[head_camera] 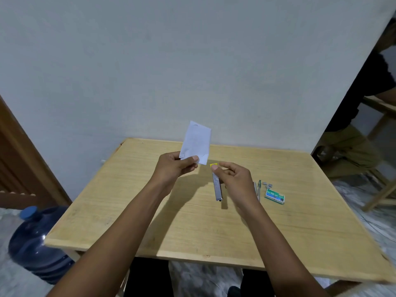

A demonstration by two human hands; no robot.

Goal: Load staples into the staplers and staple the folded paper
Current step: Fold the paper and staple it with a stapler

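Left hand (pixel 176 168) pinches folded white paper sheet (pixel 196 142) by its lower edge, raised above the table. Right hand (pixel 234 179) curls round silver metal stapler with yellow tip (pixel 217 188), just beside the paper, not touching it. Risk: limp paper flops and the staple lands off-edge. Green staple box (pixel 275 196) and 2nd stapler (pixel 258 188) lie on light wooden table (pixel 150 221). Grey wall, blue water jug (pixel 34 243) on the floor.

Blue water jug (pixel 36 243) beside wooden table (pixel 192 232)
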